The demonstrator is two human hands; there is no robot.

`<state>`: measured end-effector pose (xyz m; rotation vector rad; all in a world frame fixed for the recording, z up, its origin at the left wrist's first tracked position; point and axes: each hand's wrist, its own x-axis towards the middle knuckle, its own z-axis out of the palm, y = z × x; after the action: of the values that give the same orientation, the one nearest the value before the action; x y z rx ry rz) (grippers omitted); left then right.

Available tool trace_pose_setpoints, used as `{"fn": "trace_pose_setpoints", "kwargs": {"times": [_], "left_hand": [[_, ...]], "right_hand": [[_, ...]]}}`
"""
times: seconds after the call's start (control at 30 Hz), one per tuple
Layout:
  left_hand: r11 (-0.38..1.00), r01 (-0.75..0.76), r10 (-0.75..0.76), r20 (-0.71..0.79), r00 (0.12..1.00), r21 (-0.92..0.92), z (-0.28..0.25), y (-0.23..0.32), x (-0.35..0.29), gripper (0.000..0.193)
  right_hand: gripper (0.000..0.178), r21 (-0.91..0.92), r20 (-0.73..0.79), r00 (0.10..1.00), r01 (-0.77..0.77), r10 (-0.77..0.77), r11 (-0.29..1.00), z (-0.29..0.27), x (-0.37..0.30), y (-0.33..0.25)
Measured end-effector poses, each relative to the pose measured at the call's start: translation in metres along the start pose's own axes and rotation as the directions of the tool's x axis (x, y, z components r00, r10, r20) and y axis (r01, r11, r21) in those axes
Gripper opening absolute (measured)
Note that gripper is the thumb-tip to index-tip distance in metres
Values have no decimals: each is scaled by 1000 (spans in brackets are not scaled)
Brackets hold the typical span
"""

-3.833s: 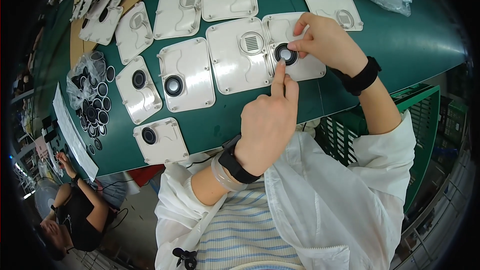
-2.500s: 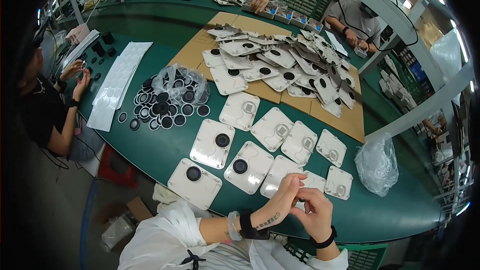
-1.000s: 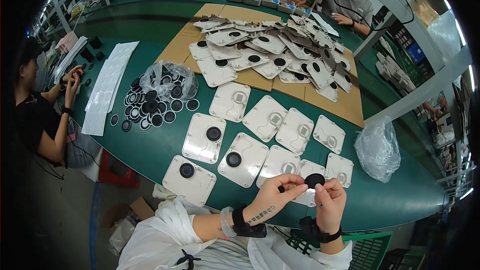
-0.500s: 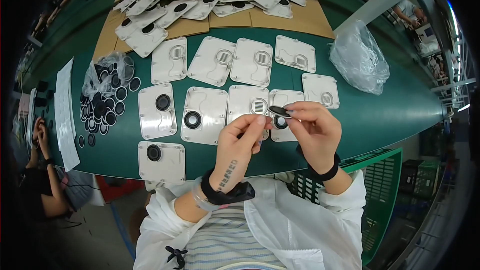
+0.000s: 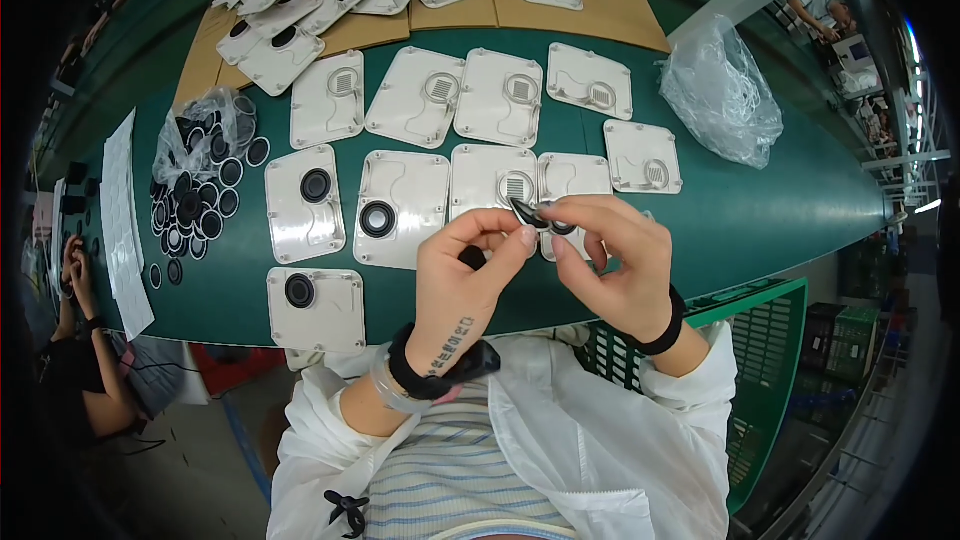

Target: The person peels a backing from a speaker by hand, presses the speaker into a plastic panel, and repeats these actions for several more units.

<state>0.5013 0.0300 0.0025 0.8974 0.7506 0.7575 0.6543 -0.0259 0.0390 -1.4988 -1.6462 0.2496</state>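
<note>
My left hand (image 5: 468, 265) pinches a small black round disc (image 5: 526, 212) between thumb and forefinger, tilted nearly edge-on. My right hand (image 5: 622, 258) meets it from the other side, its fingertips at the disc's right edge. Another black piece (image 5: 472, 257) shows inside the curled fingers of my left hand. Beneath my hands lie white plastic covers, one with a bare round grille (image 5: 515, 187) and one with a black ring part (image 5: 563, 227), partly hidden by my fingers. To the left, a white cover (image 5: 403, 230) carries a black round part (image 5: 377, 219).
Black discs with pale rims (image 5: 190, 205) lie heaped at the left beside a clear plastic bag. More covers (image 5: 350, 0) are piled on cardboard at the back. A clear bag (image 5: 722, 95) sits at the right, a green crate (image 5: 770, 390) below the table edge. Another person's hands (image 5: 75, 265) are far left.
The disc has gone from lying nearly flat in my right fingers to a steep tilt between both hands. My left fingertips now grip it. The view has shifted slightly.
</note>
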Motion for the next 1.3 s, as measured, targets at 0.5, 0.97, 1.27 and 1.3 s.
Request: {"fn": "trace_pose_setpoints", "kwargs": {"times": [0.5, 0.97, 1.27, 1.3], "left_hand": [[954, -199, 191, 57, 980, 224, 2, -12, 3, 6], [943, -194, 195, 22, 981, 271, 1, -15, 5, 5], [916, -242, 256, -2, 967, 320, 4, -17, 7, 6], [873, -289, 308, 13, 951, 392, 6, -16, 7, 6]], "right_hand": [[14, 161, 79, 982, -183, 172, 970, 0, -9, 16], [15, 72, 41, 998, -59, 56, 996, 6, -14, 17], [17, -79, 68, 998, 1, 5, 997, 6, -14, 16], [17, -78, 69, 998, 1, 5, 997, 7, -14, 16]]}}
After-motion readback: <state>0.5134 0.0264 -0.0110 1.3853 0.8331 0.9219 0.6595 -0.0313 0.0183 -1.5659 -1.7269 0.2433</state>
